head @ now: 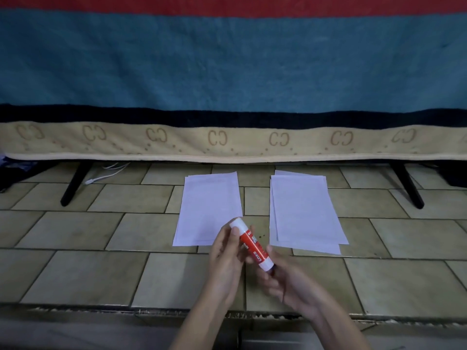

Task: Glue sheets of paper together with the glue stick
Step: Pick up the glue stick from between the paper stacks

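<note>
Your hands are holding the glue stick before two paper stacks, one lying left, one right, on the floor.

the tan band along the blanket's bottom edge has "cc" marks again and again. the glue stick has white print, too blurry to read.

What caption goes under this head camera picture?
Both hands, left hand and right hand, hold a glue stick above two paper piles.
</note>
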